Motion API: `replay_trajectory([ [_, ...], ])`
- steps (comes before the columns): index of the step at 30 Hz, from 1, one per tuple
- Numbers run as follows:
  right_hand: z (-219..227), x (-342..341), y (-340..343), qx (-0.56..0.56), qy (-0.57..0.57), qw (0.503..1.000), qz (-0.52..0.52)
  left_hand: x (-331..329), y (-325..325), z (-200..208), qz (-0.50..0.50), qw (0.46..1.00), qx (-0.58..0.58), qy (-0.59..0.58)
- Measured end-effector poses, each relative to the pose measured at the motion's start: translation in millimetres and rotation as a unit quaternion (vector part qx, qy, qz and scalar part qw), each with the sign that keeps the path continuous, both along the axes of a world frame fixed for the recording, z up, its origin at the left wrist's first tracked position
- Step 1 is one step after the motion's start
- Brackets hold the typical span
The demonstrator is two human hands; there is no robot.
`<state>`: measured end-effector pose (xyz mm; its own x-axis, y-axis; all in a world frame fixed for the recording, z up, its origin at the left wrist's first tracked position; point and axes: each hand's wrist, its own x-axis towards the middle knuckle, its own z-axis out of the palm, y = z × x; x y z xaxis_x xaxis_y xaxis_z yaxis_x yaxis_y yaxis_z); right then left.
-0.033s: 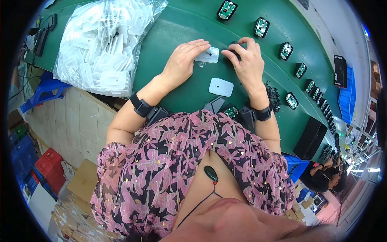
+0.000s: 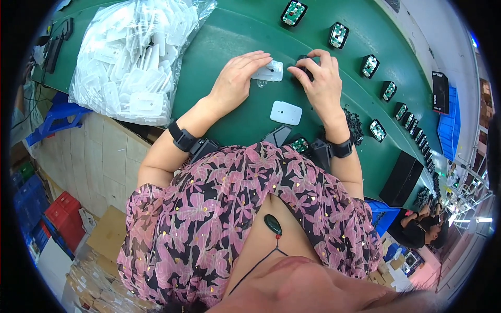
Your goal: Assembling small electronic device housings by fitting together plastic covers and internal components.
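While flat, plate (image 2: 270, 71) between hands.

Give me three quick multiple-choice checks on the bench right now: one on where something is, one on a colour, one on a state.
1. Where does the loose white plate lie?
A. Inside the plastic bag
B. On the belt between the hands and the person's body
C. On the blue stool

2. What colour is the belt?
A. Green
B. Grey
C. Red

3. What is the left hand doing?
A. Hanging off the belt edge
B. Gripping the bag
C. Resting flat on a white plate

Key:
1 B: the loose white plate sits alone on the belt, nearer the body than both hands.
2 A: the belt surface is green throughout.
3 C: the left hand lies open with its fingers over a white plate, while the right hand touches a small black part.
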<state>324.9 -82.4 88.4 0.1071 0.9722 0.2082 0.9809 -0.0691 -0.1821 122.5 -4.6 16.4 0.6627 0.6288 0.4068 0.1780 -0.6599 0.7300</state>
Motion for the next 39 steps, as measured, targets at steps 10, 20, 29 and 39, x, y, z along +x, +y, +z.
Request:
replay_trajectory([
  [10,12.5,5.4,-30.3,-0.035,0.072,0.997,-0.012,-17.2,1.6,12.9,0.040,0.999,-0.001,-0.003],
  [20,9.5,-27.9,8.3,-0.017,0.076,0.976,0.201,-20.5,-2.6,11.0,0.033,0.999,-0.009,-0.003],
  [29,-1.2,-30.0,5.0,-0.009,0.102,0.974,0.201,-25.8,-9.3,12.9,0.022,0.996,0.032,0.079],
  [39,-5.0,-20.2,17.4,-0.082,0.332,0.937,0.067,-11.0,-10.9,11.6,0.062,0.980,0.147,0.122],
])
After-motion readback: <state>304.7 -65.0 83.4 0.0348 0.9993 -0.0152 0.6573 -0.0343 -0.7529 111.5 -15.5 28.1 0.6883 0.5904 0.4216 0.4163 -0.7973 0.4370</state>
